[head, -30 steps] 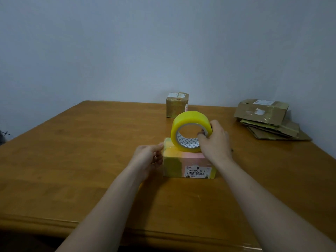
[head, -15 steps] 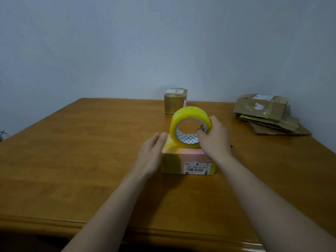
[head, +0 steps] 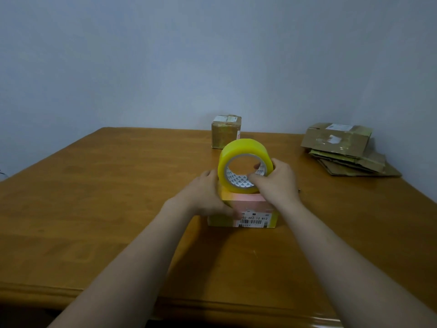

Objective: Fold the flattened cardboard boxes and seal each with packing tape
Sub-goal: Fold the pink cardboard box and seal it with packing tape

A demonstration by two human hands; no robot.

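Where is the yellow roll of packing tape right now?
Head view, centre: the yellow roll of packing tape stands on edge atop the small pink-and-yellow cardboard box, gripped by the right hand.

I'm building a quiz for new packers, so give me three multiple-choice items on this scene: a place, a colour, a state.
1. Where is the stack of flattened cardboard? A) far right of the table B) near left edge C) on the floor
2. What colour is the tape roll? A) blue B) yellow C) black
3. What is the right hand doing? A) lying flat B) holding scissors C) gripping the tape roll
Answers: 1 A, it lies by the far right corner; 2 B, its band is yellow; 3 C, it curls round the roll's right side.
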